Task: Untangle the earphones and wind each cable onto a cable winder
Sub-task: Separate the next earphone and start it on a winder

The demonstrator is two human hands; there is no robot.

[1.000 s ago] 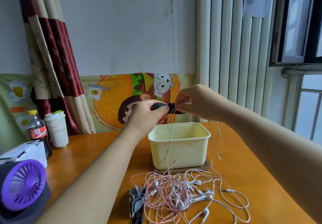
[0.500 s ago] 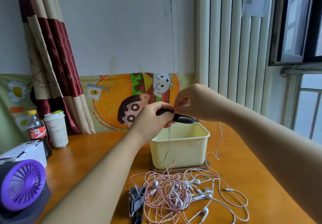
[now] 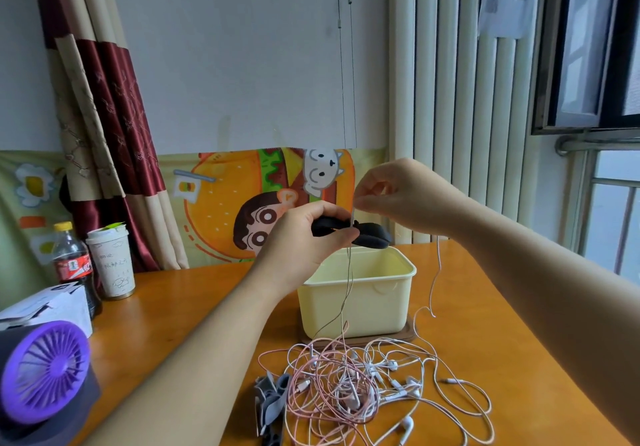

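1. The left hand (image 3: 304, 237) had its fingers curled round a black cable winder (image 3: 367, 234) and held it in the air over the cream plastic bin (image 3: 381, 293).
2. The right hand (image 3: 398, 196), at 2 o'clock from the left one, pinched a thin cable (image 3: 348, 282) between thumb and fingertip right at the winder's middle. Its other fingers were loosely bent.
3. From that pinch the cable dropped toward 6 o'clock, across the bin's front wall. A second white length (image 3: 437, 279) hung below the right wrist and ended near the bin's base.
4. The earphones (image 3: 346, 386) lay in a heap on the counter (image 3: 502, 341), at 6 o'clock from the bin. Pink and white leads looped through one another, with buds and plugs poking out, and the heap looked far from sorted.
5. Spare grey winders (image 3: 273, 397) lay at 9 o'clock of the heap, touching its edge.
6. Risks, as I judged them:
   - The held cable ran straight into the heap, so winding against it could cinch the knots tighter or drag the whole pile up.
   - The cable was thin and held by a fingertip pinch only, so it could slip off the winder and spill any turns already made.
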